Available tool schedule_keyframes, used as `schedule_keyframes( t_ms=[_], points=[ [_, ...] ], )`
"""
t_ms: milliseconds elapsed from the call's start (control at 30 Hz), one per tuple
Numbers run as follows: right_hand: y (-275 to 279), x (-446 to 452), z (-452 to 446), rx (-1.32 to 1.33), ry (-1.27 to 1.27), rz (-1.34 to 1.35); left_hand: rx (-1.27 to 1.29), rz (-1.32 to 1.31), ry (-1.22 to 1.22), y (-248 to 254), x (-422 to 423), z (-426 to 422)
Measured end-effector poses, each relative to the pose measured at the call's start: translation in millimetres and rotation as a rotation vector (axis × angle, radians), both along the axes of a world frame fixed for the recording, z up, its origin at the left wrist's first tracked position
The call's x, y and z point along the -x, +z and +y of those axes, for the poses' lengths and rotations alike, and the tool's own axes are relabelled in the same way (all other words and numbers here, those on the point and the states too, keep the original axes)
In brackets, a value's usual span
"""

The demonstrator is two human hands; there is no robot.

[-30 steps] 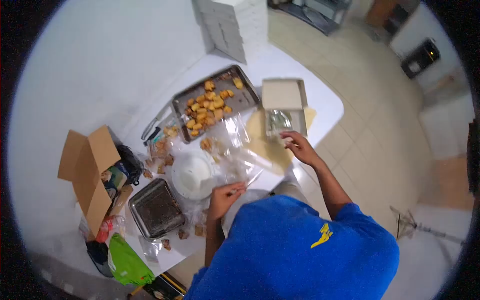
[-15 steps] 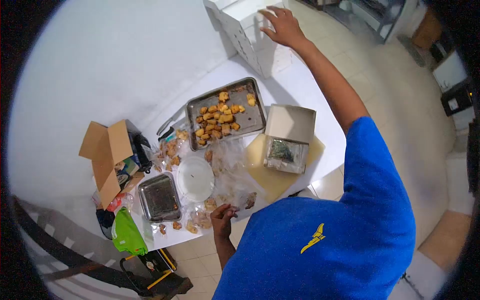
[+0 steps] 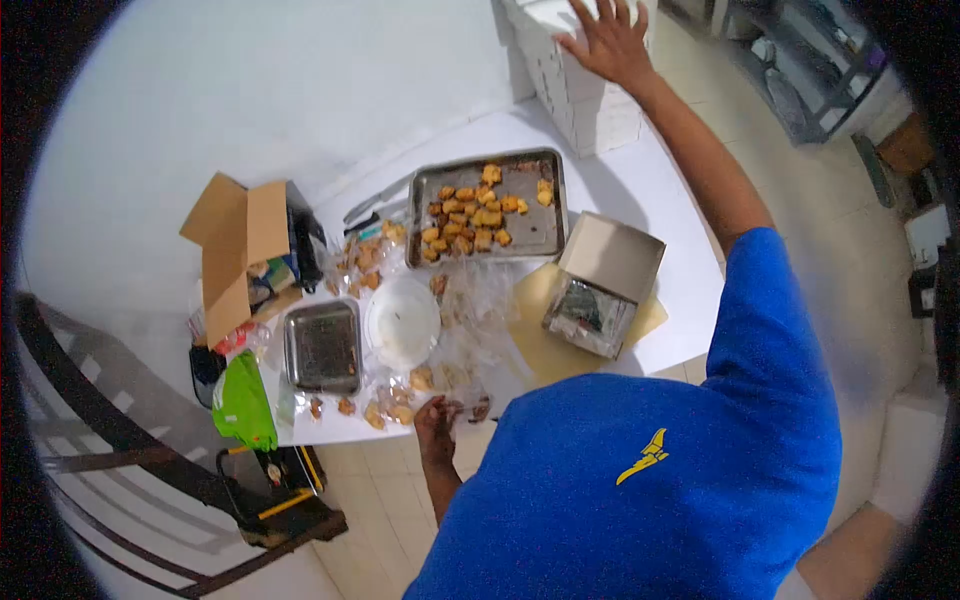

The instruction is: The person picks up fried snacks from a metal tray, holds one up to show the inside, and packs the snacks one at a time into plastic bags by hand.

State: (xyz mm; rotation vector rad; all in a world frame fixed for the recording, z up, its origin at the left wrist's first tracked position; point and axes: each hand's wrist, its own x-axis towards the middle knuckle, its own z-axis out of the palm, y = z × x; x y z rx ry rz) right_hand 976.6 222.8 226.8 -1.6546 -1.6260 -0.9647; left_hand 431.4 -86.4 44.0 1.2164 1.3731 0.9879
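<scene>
My right hand is open, fingers spread, over the top of a stack of white boxes at the table's far end. Near the front edge, my left hand is closed, its fingertips pinching the edge of a clear plastic bag with a brown piece inside. Beyond it lie more crumpled clear bags and a white round plate. A metal baking tray holds several browned chunks of food. An open small box with a plastic-wrapped dark item sits on a yellowish sheet.
A smaller dark metal tray stands left of the plate, with bagged food pieces nearby. An open cardboard box, a knife and a green bag are at the left. A dark stair railing runs beside the table.
The view has shifted, so the table's things sit further right. My right hand has spread its fingers and stays over the white boxes. My left hand remains by the bag.
</scene>
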Motion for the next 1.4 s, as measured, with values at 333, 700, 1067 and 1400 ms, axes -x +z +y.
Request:
schedule_keyframes(
  t_ms=[333,700,1067,1400],
  points=[
    [-13,-1,15,0.294,-0.090,-0.027,-0.009,-0.215,-0.016,6,-10,19],
    [-24,87,-96,0.294,0.220,0.162,0.052,-0.058,-0.156,42,-61,39],
    [-205,223,-300,1.139,0.922,1.221,0.190,-0.137,-0.273,14,-96,36],
    [-221,276,-281,0.959,1.078,1.222,0.192,-0.033,-0.527,21,-43,53]
  ],
)
